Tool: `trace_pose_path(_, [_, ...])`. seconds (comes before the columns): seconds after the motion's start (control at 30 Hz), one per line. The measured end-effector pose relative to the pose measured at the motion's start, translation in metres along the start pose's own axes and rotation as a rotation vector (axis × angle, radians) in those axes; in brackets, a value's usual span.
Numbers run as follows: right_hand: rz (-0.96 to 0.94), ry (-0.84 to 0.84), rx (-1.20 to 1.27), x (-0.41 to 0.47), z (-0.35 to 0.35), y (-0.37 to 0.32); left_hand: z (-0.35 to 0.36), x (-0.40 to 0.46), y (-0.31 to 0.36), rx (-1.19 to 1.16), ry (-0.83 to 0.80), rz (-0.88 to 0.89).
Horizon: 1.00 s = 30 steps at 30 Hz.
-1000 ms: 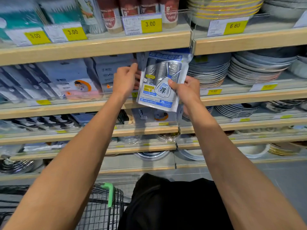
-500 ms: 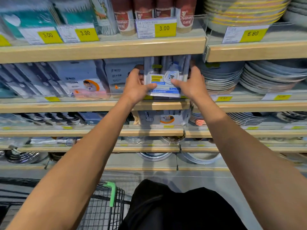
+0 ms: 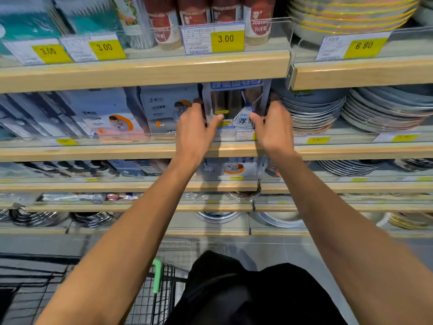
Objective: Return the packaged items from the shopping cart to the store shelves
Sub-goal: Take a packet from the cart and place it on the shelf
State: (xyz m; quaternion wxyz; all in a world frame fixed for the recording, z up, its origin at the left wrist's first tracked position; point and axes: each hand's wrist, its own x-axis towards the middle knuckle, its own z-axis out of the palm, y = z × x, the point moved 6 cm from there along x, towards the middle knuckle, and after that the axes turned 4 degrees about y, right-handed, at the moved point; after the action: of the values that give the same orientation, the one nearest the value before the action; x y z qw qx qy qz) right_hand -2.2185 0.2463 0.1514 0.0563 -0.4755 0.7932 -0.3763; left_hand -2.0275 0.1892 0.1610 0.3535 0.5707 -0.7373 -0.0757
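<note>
Item: flat pack (image 3: 234, 106), upper centre of frame, standing on the second shelf (image 3: 140, 152). Judged light, thin, flexible, slick film; best held by its side edges. Left hand (image 3: 195, 127) and right hand (image 3: 273, 127): fingers clamped on either edge.

The package (image 3: 234, 106) is partly hidden: its top sits behind the upper shelf edge (image 3: 145, 71), its sides behind the fingers of the left hand (image 3: 195, 127) and right hand (image 3: 271, 127). Small print illegible. The shopping cart (image 3: 150, 299) is cut off at the bottom edge; products at far left are blurred.
</note>
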Motion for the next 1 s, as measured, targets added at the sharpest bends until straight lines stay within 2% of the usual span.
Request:
trace_pose_path(0.1, [0.044, 0.178, 0.200, -0.015, -0.010, 0.001, -0.015, -0.006, -0.008, -0.216, 0.159, -0.066])
trace_pose_path(0.2, [0.034, 0.311, 0.331, -0.031, -0.013, 0.004, -0.012, -0.015, -0.016, -0.334, 0.156, -0.114])
trace_pose_path(0.3, [0.075, 0.240, 0.321, -0.033, -0.004, 0.005, -0.002, -0.024, -0.017, -0.324, 0.096, -0.142])
trace_pose_path(0.43, [0.097, 0.163, 0.237, -0.025, 0.000, 0.005, -0.002, -0.017, -0.003, -0.245, 0.113, -0.149])
trace_pose_path(0.6, [0.016, 0.152, 0.073, -0.012, -0.007, 0.006, 0.003, 0.004, 0.017, -0.080, 0.052, -0.199])
trace_pose_path(0.73, [0.002, 0.128, 0.040, -0.010, -0.010, 0.012, 0.007, 0.009, 0.015, -0.159, 0.000, -0.266])
trace_pose_path(0.87, [-0.052, 0.259, 0.131, -0.029, -0.015, -0.009, -0.013, -0.007, -0.024, -0.303, 0.130, -0.305])
trace_pose_path(1.0, [-0.155, 0.056, 0.212, -0.041, 0.021, -0.056, -0.042, -0.018, -0.073, -0.314, 0.314, -0.406])
